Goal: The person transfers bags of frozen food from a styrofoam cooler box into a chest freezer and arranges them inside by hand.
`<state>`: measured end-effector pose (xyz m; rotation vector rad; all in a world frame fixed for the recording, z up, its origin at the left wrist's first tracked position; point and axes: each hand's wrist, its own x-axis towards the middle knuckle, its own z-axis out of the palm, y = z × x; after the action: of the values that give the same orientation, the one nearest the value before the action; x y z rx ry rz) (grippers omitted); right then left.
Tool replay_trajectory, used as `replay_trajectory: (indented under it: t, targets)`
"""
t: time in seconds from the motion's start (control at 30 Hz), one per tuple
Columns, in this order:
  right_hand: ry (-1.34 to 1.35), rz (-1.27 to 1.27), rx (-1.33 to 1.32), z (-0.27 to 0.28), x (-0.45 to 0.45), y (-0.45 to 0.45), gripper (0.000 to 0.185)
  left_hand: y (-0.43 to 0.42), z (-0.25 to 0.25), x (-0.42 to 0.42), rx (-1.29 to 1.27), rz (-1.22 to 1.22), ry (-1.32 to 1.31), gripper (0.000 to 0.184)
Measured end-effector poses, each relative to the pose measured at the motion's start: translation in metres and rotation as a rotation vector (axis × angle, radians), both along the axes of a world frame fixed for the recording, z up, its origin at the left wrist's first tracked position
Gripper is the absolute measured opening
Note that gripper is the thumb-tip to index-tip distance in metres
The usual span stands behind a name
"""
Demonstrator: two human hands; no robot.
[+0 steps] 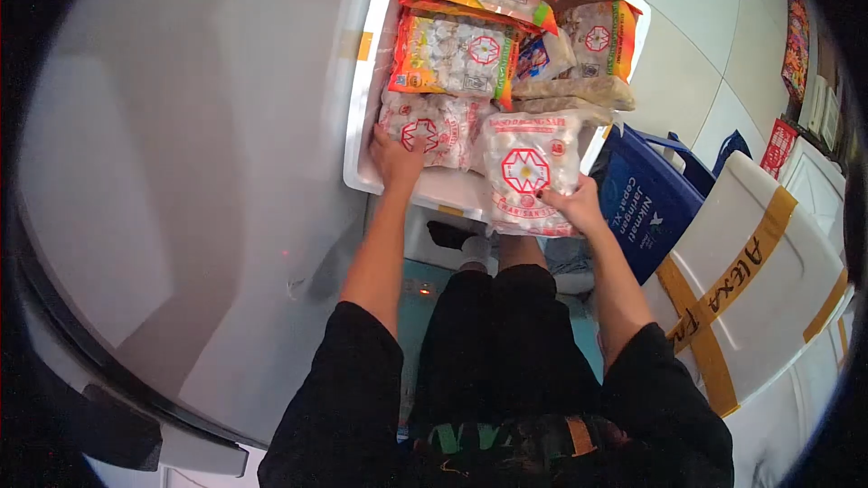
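My right hand grips the lower right corner of a clear bag with red print, full of pale round pieces, held over the near edge of a white foam box. Inside the box at its near left corner, my left hand lies with its fingers on a similar red-printed bag; the fingertips are partly in view. Behind that bag are orange and green packets, stacked in the box. Another packet and flat brownish packs lie at the right side.
On the left is a large smooth grey surface. A blue bag with white lettering stands right of the box, beside a taped white foam box. Floor tiles show behind. My legs are below the foam box.
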<state>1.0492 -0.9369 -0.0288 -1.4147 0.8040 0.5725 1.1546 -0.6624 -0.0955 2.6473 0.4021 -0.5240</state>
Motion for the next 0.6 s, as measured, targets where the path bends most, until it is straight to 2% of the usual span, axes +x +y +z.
replay_trajectory:
  t: [0.03, 0.07, 0.13, 0.17, 0.23, 0.27, 0.33, 0.37, 0.4, 0.47, 0.53, 0.6]
  targets:
    - [0.01, -0.002, -0.009, -0.004, 0.003, 0.003, 0.033, -0.013, 0.005, -0.002, 0.152, -0.063, -0.112, 0.083]
    - [0.012, -0.006, -0.013, -0.005, 0.005, 0.004, 0.033, -0.029, 0.013, -0.004, 0.148, -0.066, -0.111, 0.083]
    - [0.053, -0.012, 0.099, -0.003, 0.01, 0.009, 0.035, -0.057, 0.027, -0.009, -0.233, -0.183, -0.464, 0.074]
    - [0.063, -0.011, 0.172, 0.007, 0.015, 0.009, 0.037, -0.057, 0.023, -0.012, -0.235, -0.186, -0.455, 0.074]
    - [0.077, 0.006, 0.257, 0.009, 0.011, 0.01, 0.037, -0.057, 0.017, -0.02, -1.46, 0.695, 0.568, 0.058]
    - [0.075, 0.03, 0.34, 0.009, 0.012, 0.009, 0.037, -0.06, 0.03, -0.018, -1.463, 0.694, 0.566, 0.058]
    - [0.047, 0.069, 0.32, 0.016, 0.014, 0.004, 0.036, -0.066, 0.069, -0.012, -1.612, 0.55, 0.712, 0.047]
    - [0.026, 0.101, 0.257, 0.028, 0.019, 0.0, 0.036, -0.079, 0.088, -0.003, -1.534, 0.505, 0.695, 0.045]
    - [0.003, 0.132, 0.195, 0.036, 0.023, -0.004, 0.037, -0.084, 0.087, -0.006, -1.534, 0.497, 0.691, 0.045]
    - [0.0, 0.145, 0.169, 0.034, 0.015, -0.001, 0.042, -0.089, 0.088, -0.013, -1.374, 0.343, 0.489, 0.04]
    - [-0.159, -0.008, 0.156, 0.05, 0.011, 0.005, 0.045, -0.094, 0.1, -0.008, -1.346, 0.387, 0.422, 0.037]
    - [-0.213, 0.022, 0.055, 0.061, 0.004, 0.009, 0.043, -0.095, 0.112, -0.006, -1.155, 0.277, 0.373, 0.032]
